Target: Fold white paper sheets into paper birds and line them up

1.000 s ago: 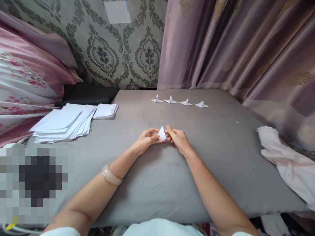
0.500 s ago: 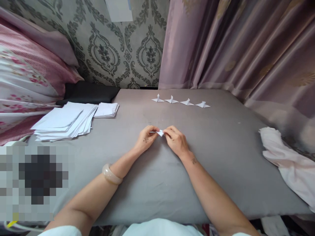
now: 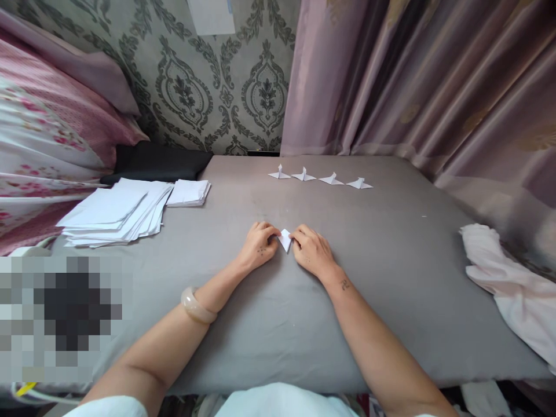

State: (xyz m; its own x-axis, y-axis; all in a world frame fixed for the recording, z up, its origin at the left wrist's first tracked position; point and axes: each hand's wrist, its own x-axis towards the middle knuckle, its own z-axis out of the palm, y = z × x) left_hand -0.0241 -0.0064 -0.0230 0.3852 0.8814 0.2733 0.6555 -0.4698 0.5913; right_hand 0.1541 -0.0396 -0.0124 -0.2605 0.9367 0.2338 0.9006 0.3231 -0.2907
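- Folded paper kite (image 3: 285, 240): small and white, between the two hands just below mid-view, at the hub of the clock used here; its sharpest tip points to 6 o'clock. Whether it rests on the cloth or is slightly raised, I cannot tell.
- Left hand (image 3: 259, 246): at 9 o'clock, thumb and forefinger pinched together on the kite's near side edge, the other fingers curled in.
- Right hand (image 3: 311, 250): at 3 o'clock, fingertips closed on the opposite edge, remaining fingers bent loosely over.
- Bangle (image 3: 196, 307): pale, around the left forearm, at 8 o'clock.
- Four origami birds (image 3: 332, 178): in a row from 12 to 2 o'clock, wings spread on the grey tablecloth (image 3: 391, 249).
- Large paper stack (image 3: 113, 211): uneven, at 9 o'clock.
- Small paper stack (image 3: 189, 193): just beside it, at 10 o'clock.
- Black folded item (image 3: 160, 162): behind both stacks, also toward 10 o'clock.
- Crumpled pale cloth (image 3: 504, 284): well apart, between 3 and 4 o'clock.
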